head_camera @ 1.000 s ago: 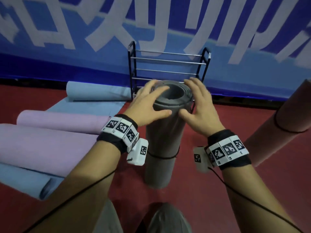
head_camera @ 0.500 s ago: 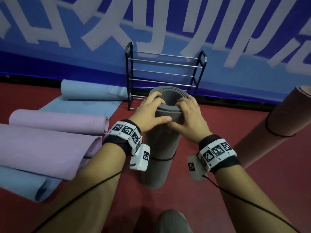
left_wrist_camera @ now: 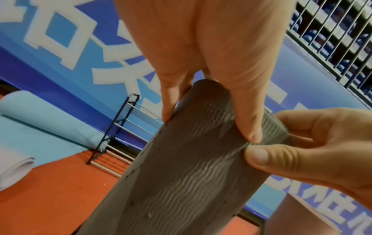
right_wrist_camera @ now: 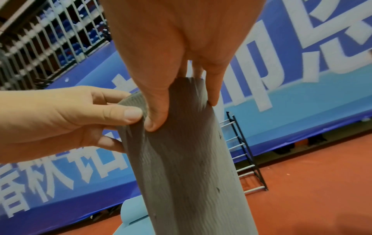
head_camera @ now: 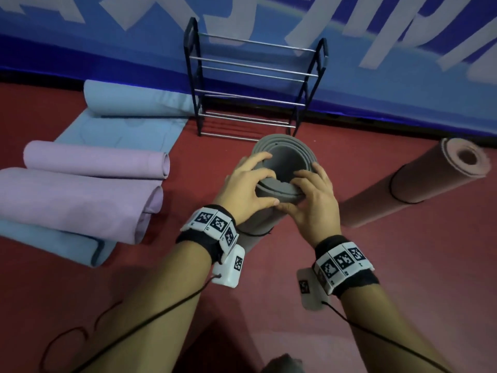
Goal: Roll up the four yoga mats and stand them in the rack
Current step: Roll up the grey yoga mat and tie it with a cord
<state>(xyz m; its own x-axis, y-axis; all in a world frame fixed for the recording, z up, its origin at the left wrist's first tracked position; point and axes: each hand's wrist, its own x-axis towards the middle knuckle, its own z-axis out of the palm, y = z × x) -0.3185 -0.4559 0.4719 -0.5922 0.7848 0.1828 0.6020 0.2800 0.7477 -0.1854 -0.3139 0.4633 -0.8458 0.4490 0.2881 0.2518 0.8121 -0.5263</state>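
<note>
The grey mat (head_camera: 282, 168) stands on end at the centre of the head view, just in front of the rack (head_camera: 252, 84), a loose spiral of foam with a wide hollow core and a thin black band round its lower half. It looks light and soft, stiff enough to stand but quick to dent; the wrist views show a fine wavy ribbed skin that puckers under the thumbs, so it should give good friction and not slip. Both hands hold its top rim: the left hand (head_camera: 247, 189) curls over the near-left edge with fingers into the core and thumb outside, and the right hand (head_camera: 312, 200) pinches the near-right edge the same way, the two thumbs almost touching. That rim grip probably squashes the roll; a hold round the body near the band would likely carry it better. To the right a pinkish-brown mat (head_camera: 414, 181) lies rolled and banded, leaning toward the frame's right edge. At left lie two lilac rolls (head_camera: 94, 160) over a pale blue mat (head_camera: 121, 133), only partly rolled. The rack is black frame with thin metal rods, standing on the red floor (head_camera: 403, 265) against a blue banner (head_camera: 376, 76).
</note>
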